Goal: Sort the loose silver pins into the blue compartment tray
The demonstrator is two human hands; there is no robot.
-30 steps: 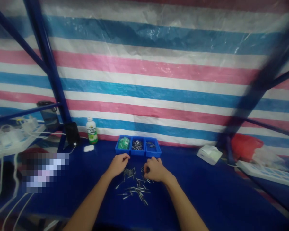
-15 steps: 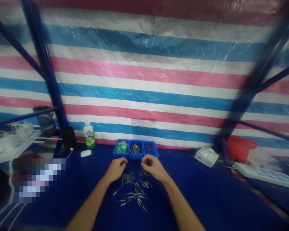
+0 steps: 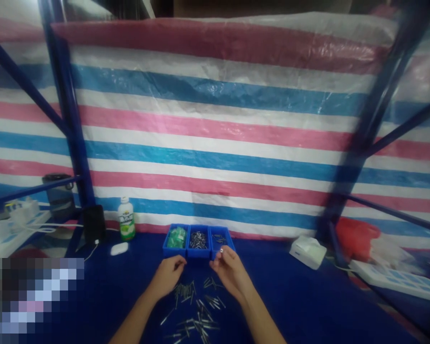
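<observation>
My left hand (image 3: 168, 274) is closed, its thumb and fingertips pinched together just in front of the blue bins; whatever they hold is hidden. My right hand (image 3: 231, 272) is closed too, with a small shiny metal piece (image 3: 221, 250) showing at its fingertips before the right-hand bin. Below and between the hands, thin metal pins resembling rivets lie in loose groups on the blue table: one row (image 3: 185, 290) near my left hand, a few pins (image 3: 214, 302) near my right wrist, and a larger scattered pile (image 3: 200, 325) closer to me.
Three joined blue bins hold a green plastic bag (image 3: 177, 237), small metal parts (image 3: 198, 240) and a few dark pins (image 3: 218, 238). A bottle (image 3: 126, 220) and white case (image 3: 119, 248) stand left, a tissue pack (image 3: 308, 252) and power strip (image 3: 397, 279) right.
The view has tilted up, so the table sits lower in the picture. My right hand has turned, and a shiny piece now shows at its fingertips. My left hand stays pinched.
</observation>
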